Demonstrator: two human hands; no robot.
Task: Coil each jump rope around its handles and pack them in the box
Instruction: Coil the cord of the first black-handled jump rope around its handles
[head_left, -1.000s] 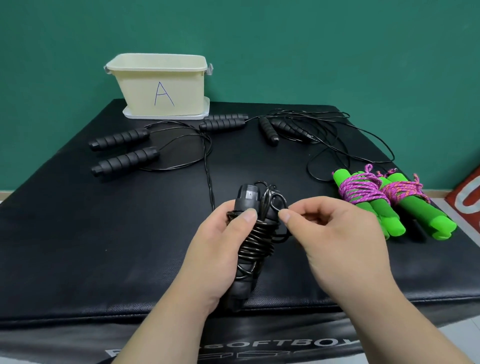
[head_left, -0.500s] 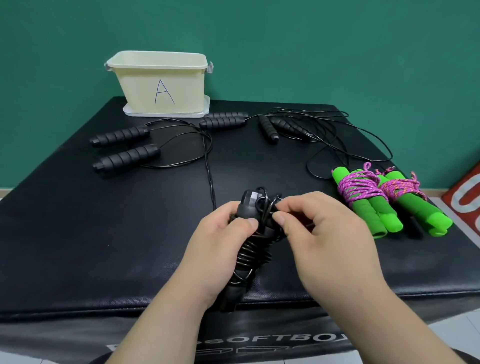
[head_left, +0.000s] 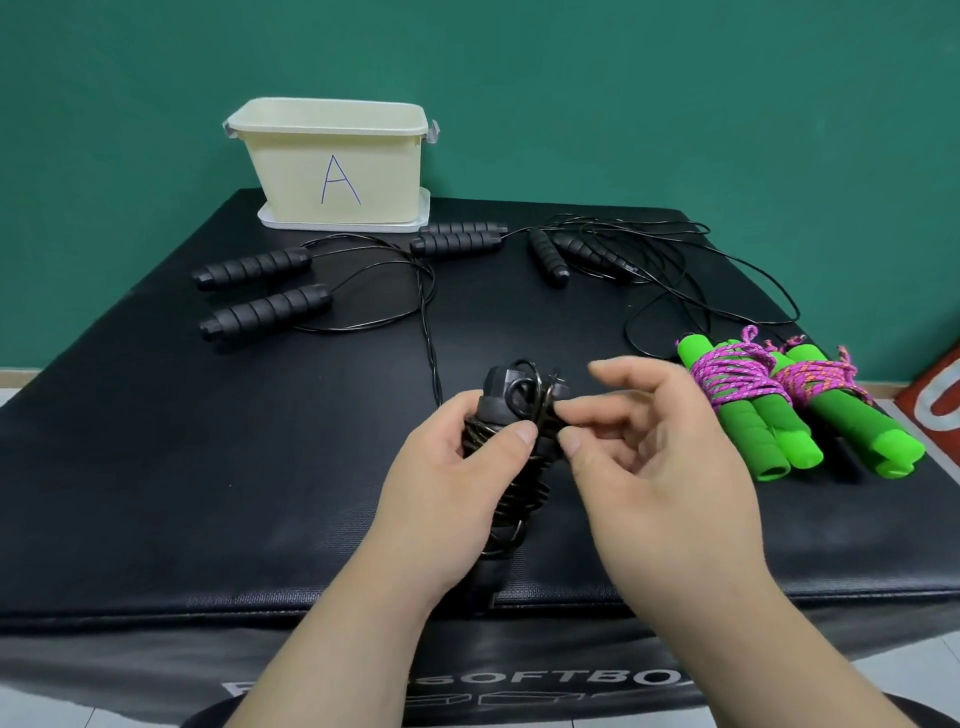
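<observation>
My left hand (head_left: 447, 499) grips a black jump rope bundle (head_left: 506, 410), its thin cord coiled round the two handles, held upright over the front of the black mat (head_left: 208, 467). My right hand (head_left: 660, 467) is at the bundle's top right, thumb and forefinger pinching the cord there while the other fingers spread loosely. A cream box marked "A" (head_left: 332, 156) stands open at the back left. Two green-handled ropes wrapped in pink cord (head_left: 748, 405) (head_left: 841, 410) lie side by side at the right.
Loose black ropes lie across the back of the mat: foam handles at the left (head_left: 260, 291), a pair by the box (head_left: 457, 241), another pair (head_left: 548, 254) with tangled cord to the right (head_left: 675, 270). A red object (head_left: 940, 400) sits beyond the right edge.
My right hand has drawn back a little to the right from the bundle's top and its outer fingers have spread. The left hand keeps its grip on the bundle.
</observation>
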